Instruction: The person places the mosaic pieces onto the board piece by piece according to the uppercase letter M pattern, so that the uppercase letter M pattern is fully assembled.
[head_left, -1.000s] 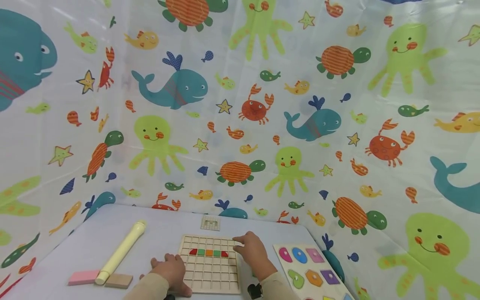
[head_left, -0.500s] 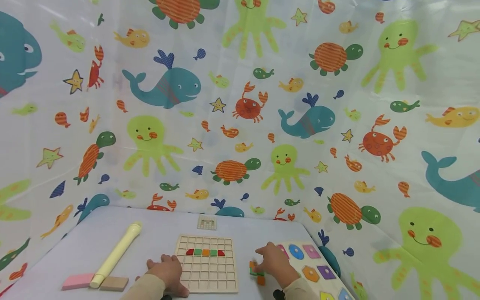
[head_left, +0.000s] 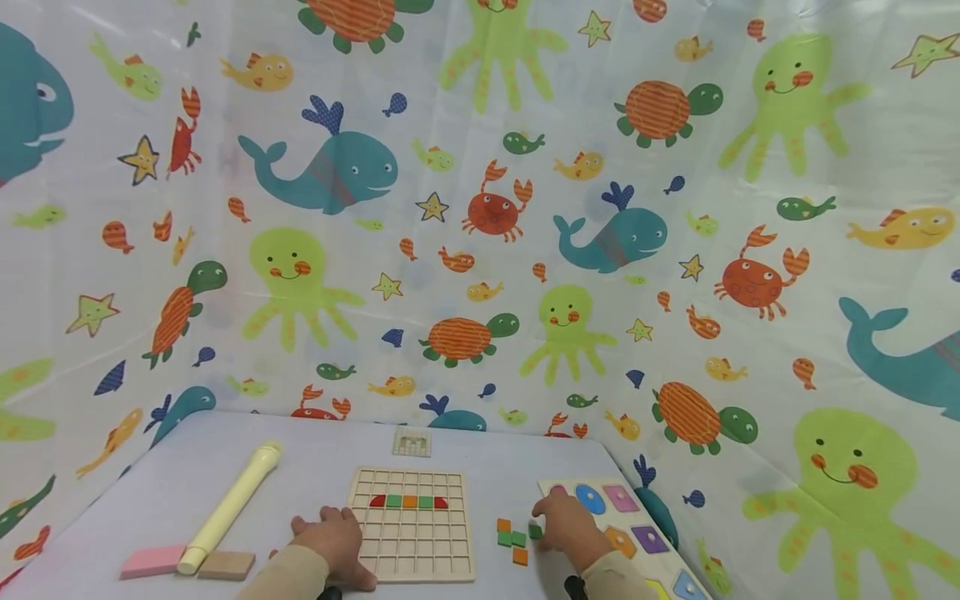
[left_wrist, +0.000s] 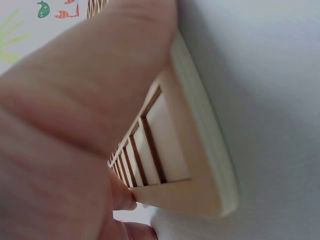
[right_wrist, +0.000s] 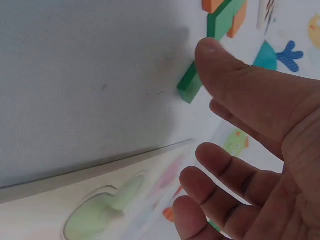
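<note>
My left hand [head_left: 333, 542], fingers apart, rests on left edge of grid board [head_left: 410, 547]. My right hand [head_left: 572, 529] at green block [head_left: 535, 531], right of board; can't tell if fingers pinch it.

Yellow rod [head_left: 229, 508] beside pink block [head_left: 153, 561]
</note>
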